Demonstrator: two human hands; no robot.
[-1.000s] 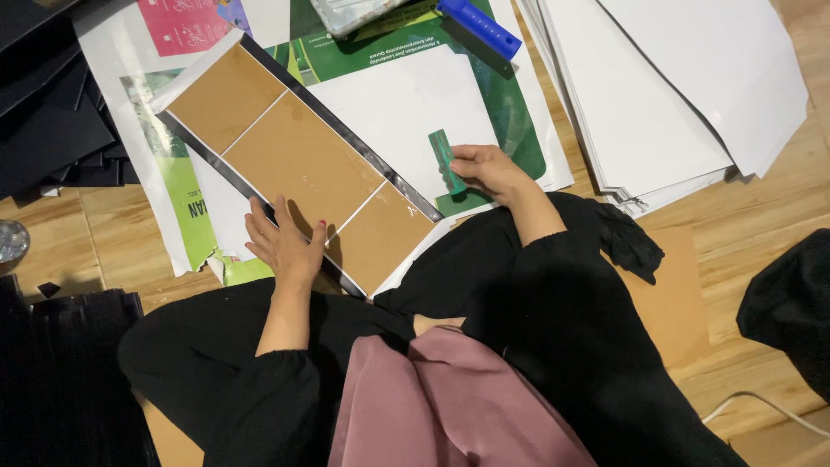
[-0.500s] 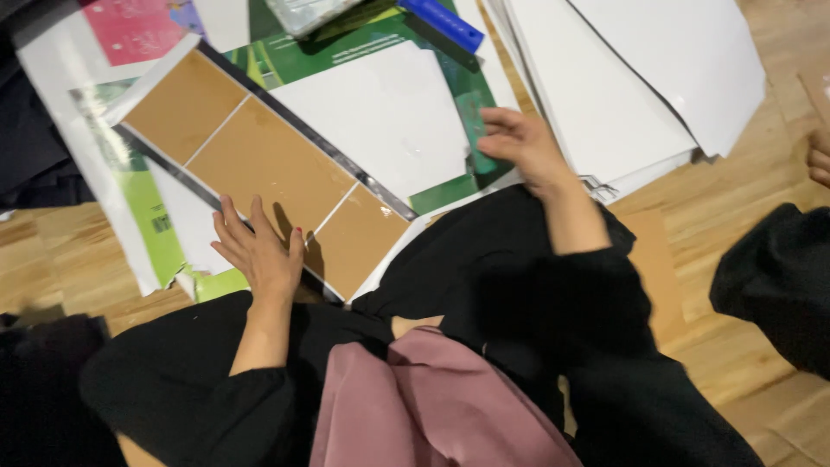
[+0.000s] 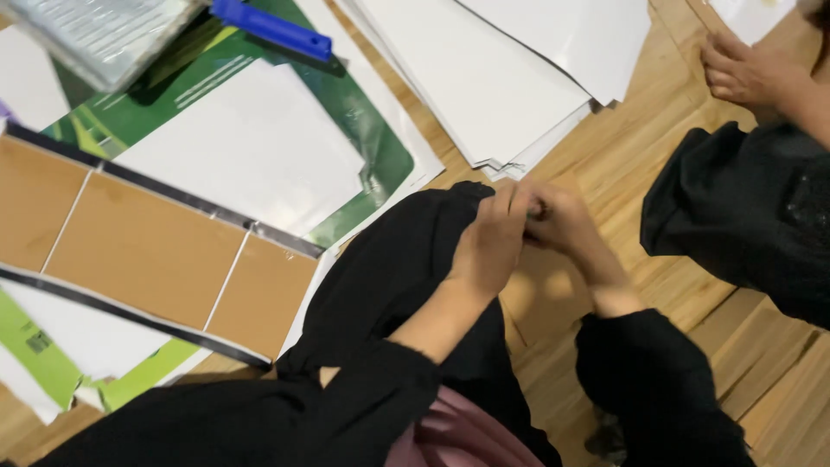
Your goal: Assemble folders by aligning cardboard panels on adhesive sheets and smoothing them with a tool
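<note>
Hands meet above the wooden plank floor [image 3: 605,164], left hand [image 3: 493,242] and right hand [image 3: 562,225] pressed together, grip contents hidden so I cannot tell, beside the white paper stack [image 3: 484,78], well right of the brown cardboard strip edged in silver tape [image 3: 147,251].

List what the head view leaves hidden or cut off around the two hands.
- Anything between the left hand and right hand: their closed fingers cover it.
- Blue tool: its upper end is cut off by the top edge.
- Brown card panel: runs off the left edge.
- Another person's hand: wrist only, the rest is off frame.
</note>
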